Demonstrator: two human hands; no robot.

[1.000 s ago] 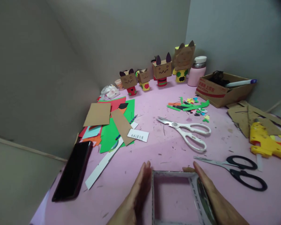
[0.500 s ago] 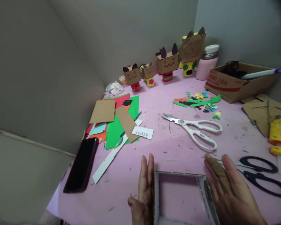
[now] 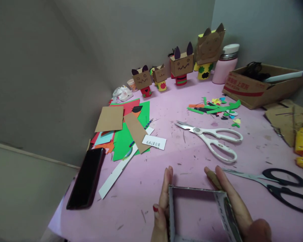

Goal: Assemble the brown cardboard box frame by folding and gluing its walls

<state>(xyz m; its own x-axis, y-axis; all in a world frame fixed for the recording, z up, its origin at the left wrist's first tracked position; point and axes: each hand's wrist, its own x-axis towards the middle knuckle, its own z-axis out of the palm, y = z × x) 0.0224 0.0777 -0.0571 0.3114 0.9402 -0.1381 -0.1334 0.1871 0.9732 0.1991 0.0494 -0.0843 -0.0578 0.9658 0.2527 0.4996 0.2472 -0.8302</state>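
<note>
R hand (image 3: 232, 201) back, seemingly pressing frame (image 3: 195, 192)

Half a second ago the right hand (image 3: 232, 201) stood off the square cardboard frame (image 3: 199, 215) at its 3 o'clock, palm open and fingers spread; now it lies flat against that wall again, as it did a second ago. The left hand (image 3: 163, 205) has its thumb tucked in at the frame's 9 o'clock side, fingers straight along the wall. The frame's far edge sits slightly nearer the black scissors (image 3: 275, 185).
</note>
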